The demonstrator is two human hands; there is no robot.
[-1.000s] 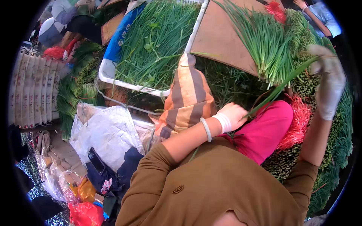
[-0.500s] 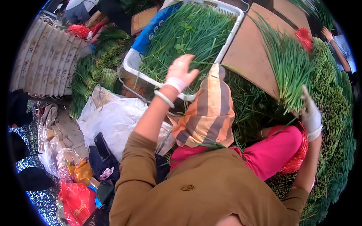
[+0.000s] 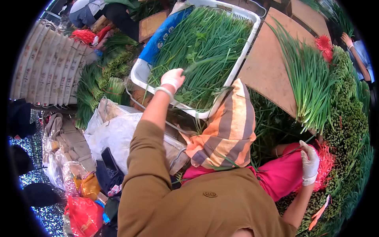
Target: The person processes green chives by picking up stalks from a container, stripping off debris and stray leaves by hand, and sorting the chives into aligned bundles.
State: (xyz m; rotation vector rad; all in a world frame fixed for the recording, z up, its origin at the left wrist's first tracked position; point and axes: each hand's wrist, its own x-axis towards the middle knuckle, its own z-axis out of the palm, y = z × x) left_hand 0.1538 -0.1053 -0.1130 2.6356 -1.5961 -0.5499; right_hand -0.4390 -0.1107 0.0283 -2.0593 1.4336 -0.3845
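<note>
My left hand (image 3: pixel 173 79), bare with a white wrist wrap and a pale bangle, is closed on a few long green leaves (image 3: pixel 199 64) over the near left part of a white basket (image 3: pixel 254 35). Many loose green leaves (image 3: pixel 213 35) fill that basket. Off to the right, my right hand (image 3: pixel 310 162) wears a whitish glove, its fingers loosely curled and apart above the pink-clad knee (image 3: pixel 280 173). Beyond it, a spread bunch of green stalks (image 3: pixel 312 87) lies on a brown board (image 3: pixel 272 67). An orange and grey striped cloth (image 3: pixel 229 130) covers the other knee.
Stacked bundles (image 3: pixel 343 114) line the right side beside red ties (image 3: pixel 324 162). At the left are a white sack (image 3: pixel 112 132), a phone (image 3: pixel 109 158), bags (image 3: pixel 83 215) and stacked pale crates (image 3: pixel 49 65). Other people are at the upper left and upper right.
My left hand has gone from near the right knee to the basket and closed on leaves. My gloved right hand has come down from the bunch toward the knee. The view has shifted.
</note>
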